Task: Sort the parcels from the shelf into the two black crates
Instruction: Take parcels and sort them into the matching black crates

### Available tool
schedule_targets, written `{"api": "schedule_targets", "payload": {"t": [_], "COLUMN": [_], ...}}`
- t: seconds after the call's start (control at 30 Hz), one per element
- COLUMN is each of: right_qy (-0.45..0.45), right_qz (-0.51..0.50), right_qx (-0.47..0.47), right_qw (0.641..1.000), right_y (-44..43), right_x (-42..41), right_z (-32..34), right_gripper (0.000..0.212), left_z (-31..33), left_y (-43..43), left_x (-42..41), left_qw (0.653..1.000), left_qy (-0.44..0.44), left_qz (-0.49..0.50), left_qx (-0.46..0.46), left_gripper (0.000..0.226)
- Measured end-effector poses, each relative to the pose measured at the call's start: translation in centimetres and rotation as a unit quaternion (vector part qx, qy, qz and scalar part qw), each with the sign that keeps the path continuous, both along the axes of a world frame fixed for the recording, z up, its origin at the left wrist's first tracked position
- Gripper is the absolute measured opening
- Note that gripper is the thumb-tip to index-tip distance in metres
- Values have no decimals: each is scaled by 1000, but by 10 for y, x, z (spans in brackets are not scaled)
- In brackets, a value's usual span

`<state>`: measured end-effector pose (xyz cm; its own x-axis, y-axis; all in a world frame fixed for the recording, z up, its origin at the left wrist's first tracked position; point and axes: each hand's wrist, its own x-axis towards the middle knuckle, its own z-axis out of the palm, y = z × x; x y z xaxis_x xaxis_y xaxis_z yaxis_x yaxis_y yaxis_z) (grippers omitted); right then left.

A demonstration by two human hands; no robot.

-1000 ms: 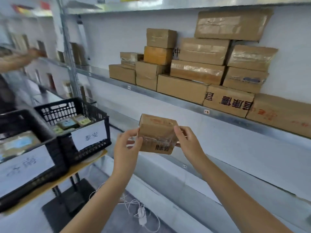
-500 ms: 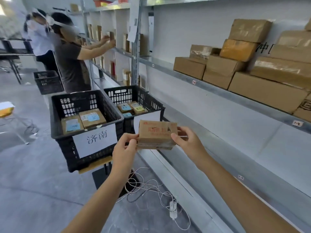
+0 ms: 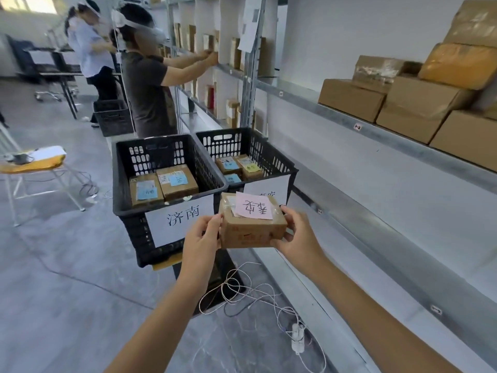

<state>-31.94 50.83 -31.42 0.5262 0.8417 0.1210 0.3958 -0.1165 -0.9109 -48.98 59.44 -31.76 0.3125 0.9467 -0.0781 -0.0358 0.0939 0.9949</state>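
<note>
I hold a small brown parcel (image 3: 252,230) with a pink handwritten label on top, level, in front of the two black crates. My left hand (image 3: 201,238) grips its left end and my right hand (image 3: 298,238) grips its right end. The left crate (image 3: 121,184) carries a white paper sign and holds two parcels with blue notes. Behind the parcel stands the right crate (image 3: 271,157), with several small parcels inside and its sign partly hidden. More cardboard parcels (image 3: 403,103) are stacked on the metal shelf (image 3: 336,117) at upper right.
Two people stand at the far shelving beyond the crates, one (image 3: 150,84) reaching into a shelf. White cables and a power adapter (image 3: 297,337) lie on the floor below my hands. A stool (image 3: 32,162) with items stands at left. Another black crate (image 3: 113,117) sits farther back.
My view swung left from the shelf to the crates. Both hands carried the parcel along and turned it so its pink label now faces up.
</note>
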Motion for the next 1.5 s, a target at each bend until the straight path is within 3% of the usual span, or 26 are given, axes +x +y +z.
{"api": "schedule_targets", "payload": {"t": [0.23,0.37,0.53,0.6,0.77,0.93,1.23,1.5], "right_qy": [21,87,170,179,228,267,278,317], "right_qz": [50,86,78,93,91,108,116,63], "right_qx": [24,14,-14,-42,-42,-48,-53,-59], "right_qw": [998,992,982,978,969,956,952,945], "right_y": [41,63,103,119,152,174,211,273], "right_x": [37,66,100,116,172,222,267,295], "right_z": [-10,-5,9,16,22,37,30,17], "right_gripper": [73,51,49,40,57,42,38,30], "left_z": [9,18,31,35,43,41,24,6], "left_y": [36,61,87,97,125,145,190,248], "left_x": [31,52,83,101,149,189,204,228], "left_qw": [998,997,994,994,997,998,998,993], "left_qy": [-15,-6,-43,-50,-43,-43,48,101], "left_qz": [17,33,78,78,49,22,37,5], "left_qx": [-52,-65,-60,-54,-39,-28,16,53], "left_gripper": [23,18,19,19,24,24,17,47]}}
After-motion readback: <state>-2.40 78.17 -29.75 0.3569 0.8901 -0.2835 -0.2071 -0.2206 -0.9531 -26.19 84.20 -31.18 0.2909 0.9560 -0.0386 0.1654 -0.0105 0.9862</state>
